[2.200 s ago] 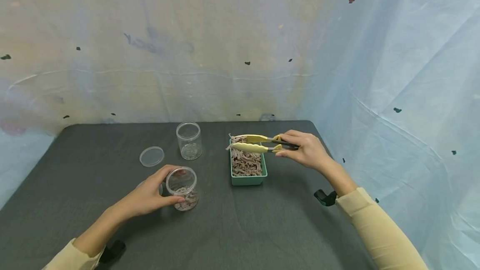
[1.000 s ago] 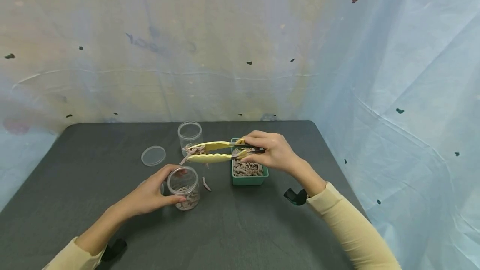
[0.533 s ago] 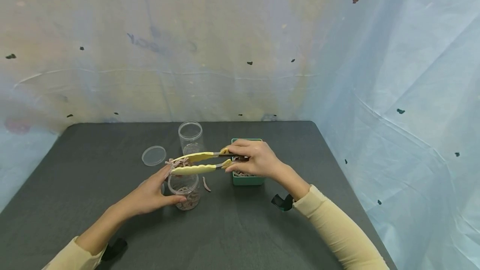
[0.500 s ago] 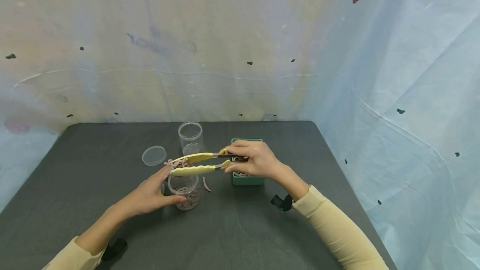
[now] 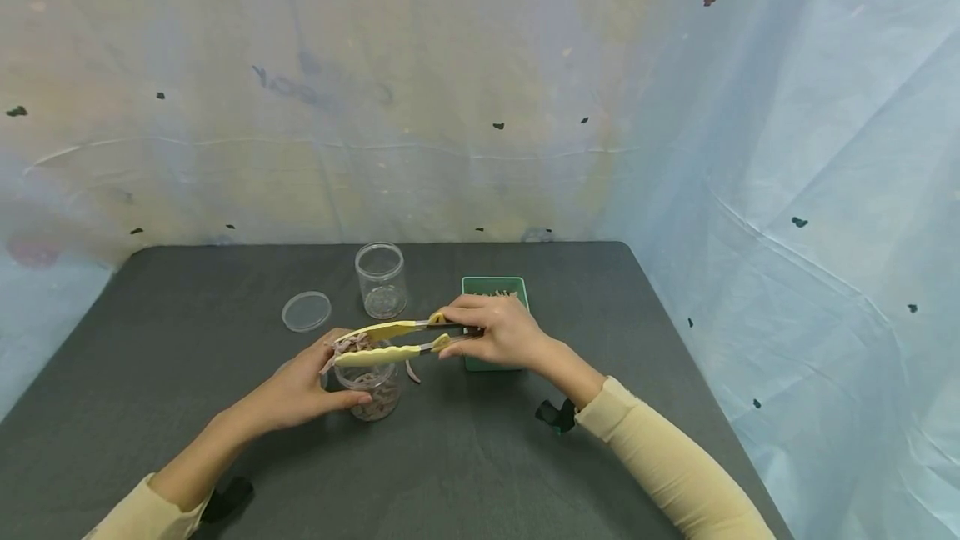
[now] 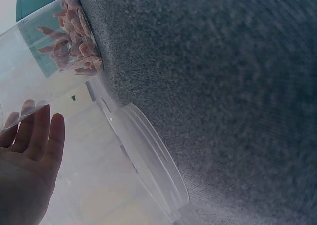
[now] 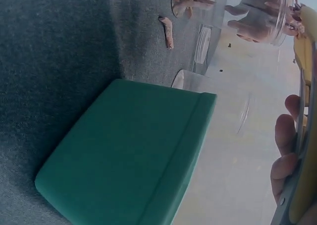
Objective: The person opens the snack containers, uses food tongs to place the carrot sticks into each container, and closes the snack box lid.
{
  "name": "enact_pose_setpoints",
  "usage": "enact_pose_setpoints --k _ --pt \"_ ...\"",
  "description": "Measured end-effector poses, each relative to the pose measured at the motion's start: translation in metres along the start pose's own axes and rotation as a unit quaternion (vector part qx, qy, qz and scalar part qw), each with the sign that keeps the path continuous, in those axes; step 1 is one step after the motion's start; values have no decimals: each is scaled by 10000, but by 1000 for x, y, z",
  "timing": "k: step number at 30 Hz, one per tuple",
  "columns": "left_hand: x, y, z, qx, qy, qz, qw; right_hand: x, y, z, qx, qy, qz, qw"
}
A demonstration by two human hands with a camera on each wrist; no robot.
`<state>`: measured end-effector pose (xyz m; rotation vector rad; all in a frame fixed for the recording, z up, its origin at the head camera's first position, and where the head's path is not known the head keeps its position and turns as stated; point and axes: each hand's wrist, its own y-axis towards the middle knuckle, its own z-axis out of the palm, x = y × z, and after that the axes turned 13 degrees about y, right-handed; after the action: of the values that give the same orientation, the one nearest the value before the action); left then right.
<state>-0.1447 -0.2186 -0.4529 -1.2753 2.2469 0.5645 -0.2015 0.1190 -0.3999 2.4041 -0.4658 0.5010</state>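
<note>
My left hand [image 5: 300,382] holds a clear plastic jar [image 5: 378,407] upright on the table, thumb on its near side. Pinkish-brown shredded strips [image 6: 74,41], like meat, lie in its bottom. With my right hand [image 5: 498,330] I grip a pair of yellow-tipped tongs [image 5: 382,356]. A bunch of the same strips [image 5: 352,345] sits between the tong tips, at the jar's mouth near my left fingers; some strips hang past the rim. Partly hidden under my right hand stands a green box [image 5: 492,280], with strips inside it.
A second clear jar [image 5: 380,277] without a lid stands behind. Left of it a clear lid [image 5: 306,312] lies flat. Another clear lid [image 6: 148,155] is beside my left hand. One loose strip [image 5: 413,372] lies on the dark table [image 5: 480,457], right of the held jar.
My right hand has carried the tongs and strips left from the green box to the held jar, lowering them slightly. One strip has dropped onto the table. The left hand stays put.
</note>
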Motion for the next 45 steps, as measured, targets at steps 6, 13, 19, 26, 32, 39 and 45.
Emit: enact_pose_setpoints --k 6,13,19,26,32,39,45 --pt "1 1 1 -54 54 167 9998 1 -3 0 126 -286 146 9994" --pt "1 1 1 -109 145 237 9996 2 -6 -2 236 -430 298 9984" --pt "1 1 1 -85 179 194 9996 3 -7 -2 272 -517 388 9975" --pt "2 1 1 -122 157 283 9994 4 -10 -6 281 -634 552 9961" --pt "0 0 0 -181 326 276 9989 4 -8 -9 292 -676 521 9959" --pt "-2 1 0 -230 349 318 9986 4 -8 -9 275 -674 437 9964" --pt "-1 1 1 -184 326 273 9989 5 -9 -13 321 -760 435 9956"
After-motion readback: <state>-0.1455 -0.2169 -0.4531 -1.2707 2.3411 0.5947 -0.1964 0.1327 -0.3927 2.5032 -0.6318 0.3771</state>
